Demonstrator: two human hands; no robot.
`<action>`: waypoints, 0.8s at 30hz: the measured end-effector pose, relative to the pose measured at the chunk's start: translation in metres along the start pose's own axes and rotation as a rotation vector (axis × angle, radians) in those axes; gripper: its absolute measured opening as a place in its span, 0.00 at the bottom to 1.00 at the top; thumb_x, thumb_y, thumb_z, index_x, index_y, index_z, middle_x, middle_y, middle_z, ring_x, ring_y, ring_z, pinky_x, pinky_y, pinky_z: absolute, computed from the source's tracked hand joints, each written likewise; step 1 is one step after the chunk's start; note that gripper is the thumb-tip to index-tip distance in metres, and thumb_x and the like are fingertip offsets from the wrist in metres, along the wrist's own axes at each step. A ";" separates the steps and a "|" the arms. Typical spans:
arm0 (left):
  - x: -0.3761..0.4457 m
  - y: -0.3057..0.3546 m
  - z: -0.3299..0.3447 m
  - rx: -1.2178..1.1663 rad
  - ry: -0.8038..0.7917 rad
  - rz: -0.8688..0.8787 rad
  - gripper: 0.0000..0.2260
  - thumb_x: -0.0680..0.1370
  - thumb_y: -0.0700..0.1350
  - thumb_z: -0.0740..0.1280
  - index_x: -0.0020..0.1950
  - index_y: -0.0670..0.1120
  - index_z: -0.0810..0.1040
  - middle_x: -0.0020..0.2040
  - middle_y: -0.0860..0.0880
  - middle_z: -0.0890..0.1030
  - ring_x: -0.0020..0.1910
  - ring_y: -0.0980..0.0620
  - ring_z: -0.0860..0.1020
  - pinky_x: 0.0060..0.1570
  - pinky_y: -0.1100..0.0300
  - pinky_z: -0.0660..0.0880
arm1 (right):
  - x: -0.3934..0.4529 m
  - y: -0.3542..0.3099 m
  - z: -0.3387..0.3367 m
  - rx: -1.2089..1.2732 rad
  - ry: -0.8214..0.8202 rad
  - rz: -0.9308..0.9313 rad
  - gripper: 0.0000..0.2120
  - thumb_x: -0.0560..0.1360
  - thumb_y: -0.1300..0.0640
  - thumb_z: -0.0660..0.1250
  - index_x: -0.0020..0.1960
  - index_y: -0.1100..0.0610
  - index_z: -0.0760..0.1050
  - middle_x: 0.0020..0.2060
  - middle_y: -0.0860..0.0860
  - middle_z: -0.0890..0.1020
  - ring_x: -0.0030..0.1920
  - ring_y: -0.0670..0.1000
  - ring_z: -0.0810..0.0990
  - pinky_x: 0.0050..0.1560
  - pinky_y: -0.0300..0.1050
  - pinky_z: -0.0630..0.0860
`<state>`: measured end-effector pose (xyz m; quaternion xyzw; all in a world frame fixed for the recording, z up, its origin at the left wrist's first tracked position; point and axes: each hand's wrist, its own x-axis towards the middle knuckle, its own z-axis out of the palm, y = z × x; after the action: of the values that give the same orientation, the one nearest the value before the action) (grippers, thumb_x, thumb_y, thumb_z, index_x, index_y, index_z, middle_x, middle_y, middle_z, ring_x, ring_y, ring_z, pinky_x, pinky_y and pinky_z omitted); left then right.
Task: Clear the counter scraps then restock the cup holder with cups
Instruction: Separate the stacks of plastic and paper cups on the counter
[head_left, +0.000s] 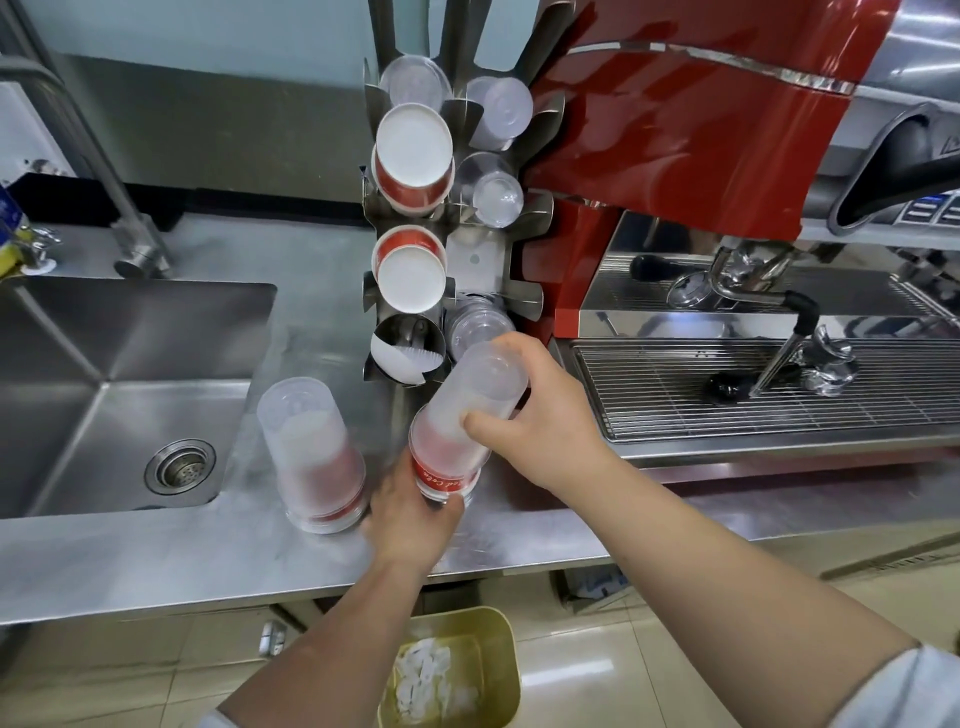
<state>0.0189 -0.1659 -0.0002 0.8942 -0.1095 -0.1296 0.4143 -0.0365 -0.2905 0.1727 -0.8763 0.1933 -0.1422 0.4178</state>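
A stack of frosted plastic cups with red bands leans toward the steel cup holder. My left hand grips its lower, red-banded end at the counter. My right hand wraps around its upper end, close to the holder's bottom right slot, which holds clear cups. A second upside-down stack of the same cups stands on the counter to the left. The holder's other slots carry red paper cups and clear cups. The bottom left slot shows only a paper scrap.
A steel sink lies at the left with a tap behind it. A red espresso machine with its drip grate fills the right. Below the counter edge stands a yellowish bin with white scraps inside.
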 end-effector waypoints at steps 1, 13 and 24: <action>0.001 0.002 0.001 0.000 0.005 0.000 0.32 0.66 0.56 0.72 0.69 0.56 0.68 0.62 0.50 0.79 0.62 0.43 0.76 0.57 0.48 0.75 | 0.001 0.000 -0.002 0.004 0.008 -0.002 0.28 0.64 0.54 0.74 0.62 0.42 0.69 0.55 0.41 0.77 0.53 0.43 0.75 0.49 0.32 0.70; 0.009 0.007 0.002 0.071 -0.025 -0.052 0.37 0.62 0.65 0.72 0.70 0.62 0.64 0.63 0.55 0.78 0.62 0.43 0.76 0.57 0.42 0.75 | -0.002 -0.001 -0.030 0.054 0.106 -0.048 0.29 0.63 0.54 0.75 0.61 0.42 0.68 0.54 0.39 0.77 0.54 0.44 0.76 0.52 0.41 0.74; 0.006 0.011 0.000 0.075 -0.073 -0.071 0.36 0.66 0.61 0.72 0.72 0.57 0.66 0.65 0.49 0.77 0.65 0.42 0.73 0.61 0.42 0.73 | -0.015 -0.001 -0.049 0.093 0.149 -0.056 0.27 0.65 0.55 0.75 0.60 0.44 0.69 0.52 0.37 0.77 0.53 0.40 0.76 0.49 0.37 0.74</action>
<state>0.0239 -0.1751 0.0074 0.9071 -0.0974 -0.1727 0.3714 -0.0693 -0.3163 0.2027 -0.8479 0.1924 -0.2275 0.4385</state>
